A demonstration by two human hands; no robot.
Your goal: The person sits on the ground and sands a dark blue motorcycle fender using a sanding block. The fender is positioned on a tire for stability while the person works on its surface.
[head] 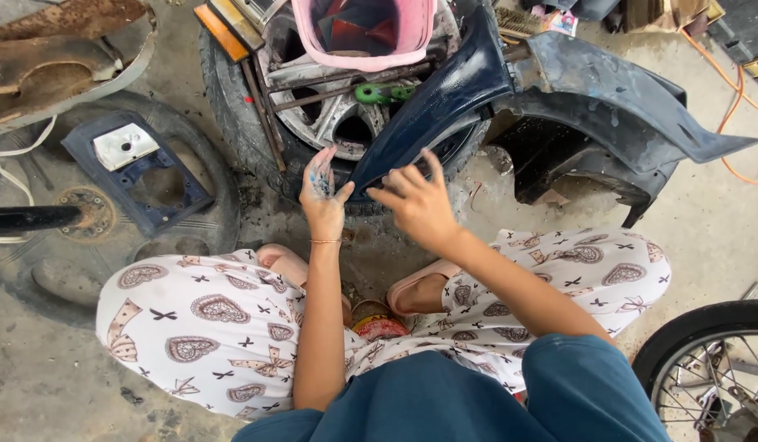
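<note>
I squat over a dark blue motorcycle fender (pixel 559 98) that rests across a tyre with an alloy wheel (pixel 321 115). My left hand (pixel 323 192), smeared with blue-grey paste on the palm and fingers, grips the fender's narrow near tip with its thumb against it. On the same tip, just to the right, lie the spread fingers of my right hand (pixel 417 205), pressing its near edge. Whether the right hand holds anything small beneath the fingers is hidden.
A pink bucket (pixel 366 37) sits on the wheel beside a green tool (pixel 381 92). A second flat tyre (pixel 109 205) with a blue plastic frame (pixel 137 172) lies at left. A spoked wheel (pixel 710 368) stands at bottom right, orange cable (pixel 731 90) at top right, a small tin (pixel 377 323) between my feet.
</note>
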